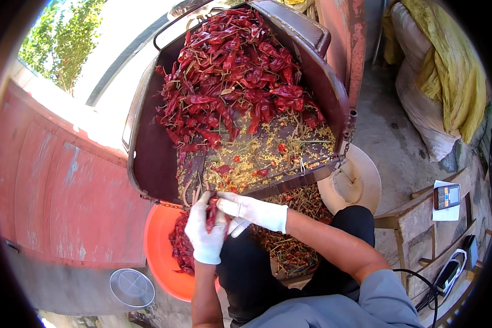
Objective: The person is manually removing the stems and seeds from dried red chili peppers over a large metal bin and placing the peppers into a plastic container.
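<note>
My left hand, in a white glove, is closed around dried red chili peppers above the front edge of the metal cart bed. Touching the same peppers from the right is my gloved right hand, its fingertips at their upper part; its lower fingers are partly hidden. A large heap of dried red chilies fills the back of the cart bed. Yellow seeds, stems and pepper scraps lie spread over its front floor. Under my left hand, an orange basin holds more red chilies.
Stems and scraps lie between my knees. A pale round basin stands right of the cart, and a round sieve lies at lower left. Wooden slatted furniture holds a keypad phone. Large sacks stand upper right; a chain hangs beside the cart.
</note>
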Available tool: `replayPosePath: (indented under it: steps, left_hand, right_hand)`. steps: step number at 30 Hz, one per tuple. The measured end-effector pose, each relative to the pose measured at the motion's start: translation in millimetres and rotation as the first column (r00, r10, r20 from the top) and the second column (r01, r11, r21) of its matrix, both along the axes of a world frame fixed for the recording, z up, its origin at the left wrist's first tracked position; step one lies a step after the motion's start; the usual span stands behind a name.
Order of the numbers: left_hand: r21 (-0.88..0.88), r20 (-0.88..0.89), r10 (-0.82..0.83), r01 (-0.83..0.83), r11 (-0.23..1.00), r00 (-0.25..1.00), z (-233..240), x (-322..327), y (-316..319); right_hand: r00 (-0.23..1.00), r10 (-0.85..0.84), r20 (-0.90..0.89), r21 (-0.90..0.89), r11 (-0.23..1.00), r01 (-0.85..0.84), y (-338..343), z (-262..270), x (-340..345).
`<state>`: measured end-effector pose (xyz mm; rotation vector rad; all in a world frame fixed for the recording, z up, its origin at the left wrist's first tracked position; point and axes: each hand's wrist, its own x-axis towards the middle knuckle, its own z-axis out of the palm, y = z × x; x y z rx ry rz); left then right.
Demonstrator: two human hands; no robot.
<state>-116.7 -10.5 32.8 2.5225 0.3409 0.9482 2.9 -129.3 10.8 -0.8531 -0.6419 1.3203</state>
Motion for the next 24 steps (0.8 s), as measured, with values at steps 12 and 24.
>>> replayPosePath:
  steps: [12,24]
  left_hand:
    - [-0.12,-0.365,0.318,-0.383,0.916,0.875,-20,-96,126]
    - [0.295,-0.554,0.082,0.104,0.95,0.828,-51,118,103]
  right_hand:
    - [0.899,0.307,0.311,-0.175,0.949,-0.263,-8,18,3]
    - [0.874,0.259,0.412,-0.232,0.957,-0.174,-4,9,17]
